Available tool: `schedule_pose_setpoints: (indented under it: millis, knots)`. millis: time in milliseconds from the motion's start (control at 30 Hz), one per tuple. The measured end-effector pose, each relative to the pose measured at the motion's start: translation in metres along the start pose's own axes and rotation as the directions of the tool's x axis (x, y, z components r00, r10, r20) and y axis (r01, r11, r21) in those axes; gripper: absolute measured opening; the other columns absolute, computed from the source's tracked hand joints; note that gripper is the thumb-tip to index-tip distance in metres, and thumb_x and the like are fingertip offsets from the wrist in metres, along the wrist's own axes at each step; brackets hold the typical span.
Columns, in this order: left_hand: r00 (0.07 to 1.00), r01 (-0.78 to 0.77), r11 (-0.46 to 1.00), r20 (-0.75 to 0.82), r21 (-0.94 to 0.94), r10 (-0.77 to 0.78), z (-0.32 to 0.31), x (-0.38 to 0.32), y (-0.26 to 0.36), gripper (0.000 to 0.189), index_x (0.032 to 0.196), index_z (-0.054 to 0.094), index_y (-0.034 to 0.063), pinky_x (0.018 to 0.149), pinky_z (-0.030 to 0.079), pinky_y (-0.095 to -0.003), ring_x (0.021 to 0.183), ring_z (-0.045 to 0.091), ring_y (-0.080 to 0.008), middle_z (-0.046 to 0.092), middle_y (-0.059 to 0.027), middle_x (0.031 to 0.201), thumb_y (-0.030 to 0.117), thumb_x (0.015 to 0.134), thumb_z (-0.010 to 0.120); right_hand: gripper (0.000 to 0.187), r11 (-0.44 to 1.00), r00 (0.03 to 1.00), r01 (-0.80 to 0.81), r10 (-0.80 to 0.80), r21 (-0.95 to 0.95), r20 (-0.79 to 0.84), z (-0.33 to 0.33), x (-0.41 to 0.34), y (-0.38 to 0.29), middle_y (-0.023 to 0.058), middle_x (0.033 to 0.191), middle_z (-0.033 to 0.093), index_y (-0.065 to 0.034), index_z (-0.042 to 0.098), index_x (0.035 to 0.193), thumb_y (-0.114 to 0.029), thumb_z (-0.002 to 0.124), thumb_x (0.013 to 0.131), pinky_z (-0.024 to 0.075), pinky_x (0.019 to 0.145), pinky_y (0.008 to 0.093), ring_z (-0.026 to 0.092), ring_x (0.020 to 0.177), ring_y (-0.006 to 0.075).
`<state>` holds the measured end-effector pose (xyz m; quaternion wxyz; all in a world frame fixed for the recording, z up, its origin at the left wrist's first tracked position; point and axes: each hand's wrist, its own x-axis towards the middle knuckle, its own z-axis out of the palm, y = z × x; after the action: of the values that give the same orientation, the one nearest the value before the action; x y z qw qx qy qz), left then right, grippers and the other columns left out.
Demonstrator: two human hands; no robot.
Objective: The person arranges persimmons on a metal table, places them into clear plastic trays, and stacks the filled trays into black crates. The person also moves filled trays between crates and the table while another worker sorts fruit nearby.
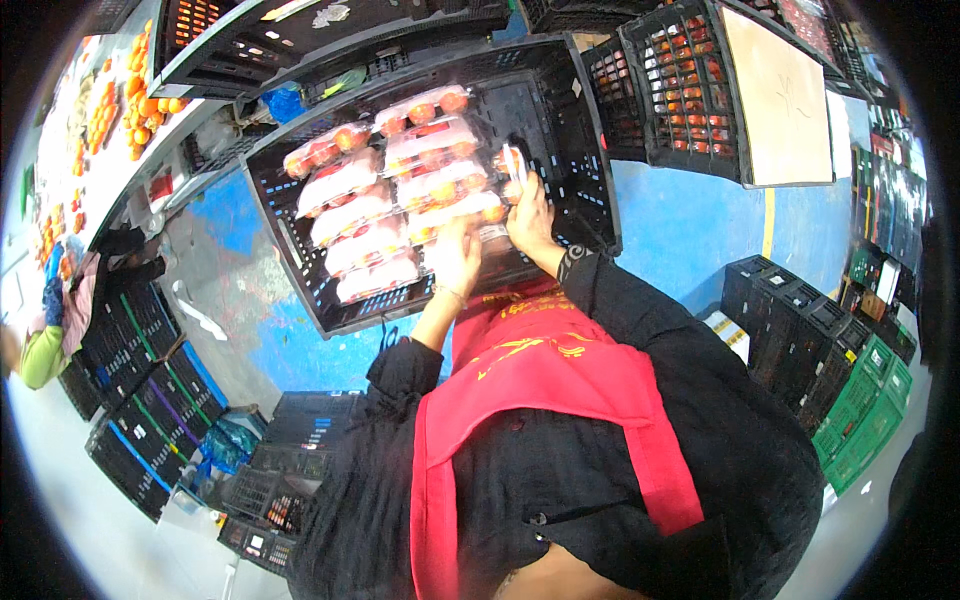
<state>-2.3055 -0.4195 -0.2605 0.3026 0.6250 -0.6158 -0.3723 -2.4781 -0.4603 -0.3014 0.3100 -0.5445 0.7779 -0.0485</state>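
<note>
A large black plastic crate [281,244] stands tilted in view before me. Inside it, clear plastic packs of orange-red fruit [439,154] lie in two slanting rows. At the right end of these rows, my right hand [532,214] is closed round a fruit pack [508,161] standing on its edge. My left hand [454,251] rests at the near end of the middle row, on or against a fruit pack [487,204]; bright glare hides its fingertips, so its hold is unclear. Several packs [367,244] fill the crate's left part.
Black crates of packed fruit [686,94] stand at the upper right, beside a cardboard sheet [780,97]. Stacked black crates [787,322] and green crates [862,412] are at right. Loose oranges [139,112] lie on a table at upper left; a co-worker's sleeve [45,356] shows far left.
</note>
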Motion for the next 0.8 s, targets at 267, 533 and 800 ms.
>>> schedule_pose_setpoints:
  millis: [267,533,800]
  knots:
    - [0.995,0.055,0.998,-0.079,-0.029,-0.057,0.047,-0.006,0.026,0.026,0.120,0.068,0.0030,0.087,0.053,-0.0412,0.091,0.067,-0.0307,0.069,-0.0159,0.103,0.006,0.094,0.064,0.093,0.984,0.893,0.087,-0.147,0.156,0.426,-0.029,-0.005,0.033,0.0409,0.165,0.017,0.0092,-0.002,0.163,-0.017,0.059,0.098,0.0292,0.126,0.0496,0.027,0.152,0.0546]
    - [0.955,0.296,0.902,-0.117,0.314,-0.272,0.107,0.040,0.019,0.038,0.104,0.058,0.0061,0.076,0.055,-0.0493,0.088,0.071,-0.0394,0.072,-0.0164,0.087,0.019,0.079,0.084,0.050,0.783,0.761,0.535,-0.610,0.316,0.222,-0.138,-0.063,0.093,0.0248,0.154,0.048,-0.0007,0.055,0.142,-0.017,0.064,0.096,0.0439,0.115,0.0480,0.054,0.136,0.0438]
    - [0.997,0.017,0.645,0.040,0.764,-0.073,0.094,0.042,-0.027,0.030,0.099,0.066,0.0045,0.068,0.054,-0.0552,0.073,0.070,-0.0423,0.068,-0.0182,0.076,0.029,0.087,0.077,0.035,0.837,0.938,0.286,-0.344,0.467,0.043,-0.251,-0.091,0.247,0.0161,0.127,0.066,-0.0043,0.066,0.129,-0.004,0.065,0.094,0.0554,0.096,0.0400,0.071,0.109,0.0302]
